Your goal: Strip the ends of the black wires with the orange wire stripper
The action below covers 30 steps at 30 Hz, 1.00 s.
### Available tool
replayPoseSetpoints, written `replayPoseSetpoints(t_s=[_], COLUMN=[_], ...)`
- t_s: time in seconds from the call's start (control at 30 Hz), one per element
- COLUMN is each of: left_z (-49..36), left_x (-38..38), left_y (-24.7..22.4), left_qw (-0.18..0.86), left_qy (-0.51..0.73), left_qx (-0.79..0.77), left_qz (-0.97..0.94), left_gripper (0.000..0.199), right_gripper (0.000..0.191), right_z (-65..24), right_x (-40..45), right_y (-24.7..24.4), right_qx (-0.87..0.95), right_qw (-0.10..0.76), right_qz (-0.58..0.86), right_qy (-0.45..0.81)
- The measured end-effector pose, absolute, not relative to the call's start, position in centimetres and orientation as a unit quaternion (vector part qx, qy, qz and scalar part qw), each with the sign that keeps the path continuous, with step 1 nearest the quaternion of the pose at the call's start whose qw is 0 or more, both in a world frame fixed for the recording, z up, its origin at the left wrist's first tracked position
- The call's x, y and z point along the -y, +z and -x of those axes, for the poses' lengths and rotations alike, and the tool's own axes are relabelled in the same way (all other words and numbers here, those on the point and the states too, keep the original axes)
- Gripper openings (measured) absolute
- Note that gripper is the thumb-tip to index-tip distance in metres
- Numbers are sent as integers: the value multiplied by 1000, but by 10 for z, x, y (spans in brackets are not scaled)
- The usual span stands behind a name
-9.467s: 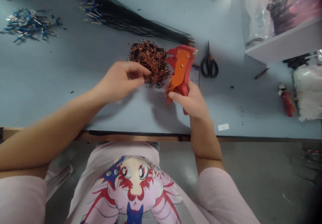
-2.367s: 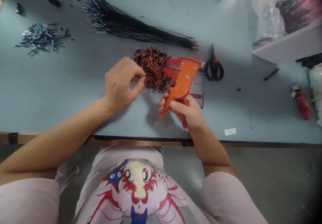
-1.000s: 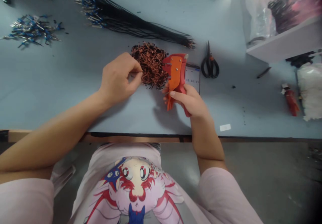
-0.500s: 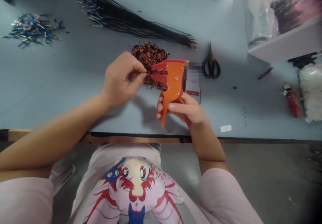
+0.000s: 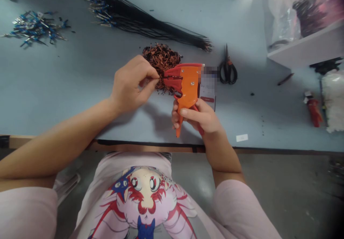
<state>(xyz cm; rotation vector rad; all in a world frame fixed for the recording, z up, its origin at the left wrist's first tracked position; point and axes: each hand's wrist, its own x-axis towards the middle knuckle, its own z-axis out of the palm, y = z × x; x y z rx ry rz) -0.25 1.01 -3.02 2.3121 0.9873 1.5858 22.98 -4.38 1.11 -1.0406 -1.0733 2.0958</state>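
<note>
My right hand (image 5: 205,119) is wrapped around the handles of an orange and red wire stripper (image 5: 190,88), whose jaws point left. Thumb and forefinger of my left hand (image 5: 133,83) pinch a thin dark wire (image 5: 161,78) right at those jaws. Most of the wire is hidden by the fingers and the tool. Behind the jaws and fingertips lies a heap of short copper-coloured and black wire pieces (image 5: 162,54), partly covered by the tool.
A long bundle of black wires (image 5: 153,22) with blue-and-metal ends stretches across the back. More blue-and-metal pieces (image 5: 34,27) lie far left. Black-handled scissors (image 5: 228,73) and a phone (image 5: 208,99) are right of the stripper. Farther right are a red tool (image 5: 313,110) and a shelf (image 5: 303,45) with bags.
The stripper and my left fingertips have shifted slightly right, partly with the camera's view. The stripper's handles appear a little closer together. Both hands keep their hold.
</note>
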Motion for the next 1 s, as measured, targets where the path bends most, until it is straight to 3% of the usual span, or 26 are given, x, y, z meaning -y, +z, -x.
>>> replayPoseSetpoints(t_s=[0.2,0.4,0.57,0.63,0.73,1.0], left_z=[5,6,6,6,7,1], left_x=[-10,-6,-4,-4,-4,5], left_y=[-30,-29,-25,-23,-23,-28], left_qw=[65,65,96,96,76,30], left_qy=[514,434,408,414,424,411], left_qx=[-334,-385,-416,-422,-427,-356], left_qz=[-788,-812,-807,-801,-795,-839], left_gripper=[8,10,11,11,12,8], right_gripper=[30,48,37,44,48,31], right_z=[-224,-216,-223,-228,-233,-228], right_x=[46,45,42,42,42,43], right_y=[8,7,5,5,8,9], right_qx=[415,407,400,419,452,553], right_qw=[282,272,269,265,288,363], right_qz=[394,416,396,388,405,507], right_qy=[770,766,782,777,740,553])
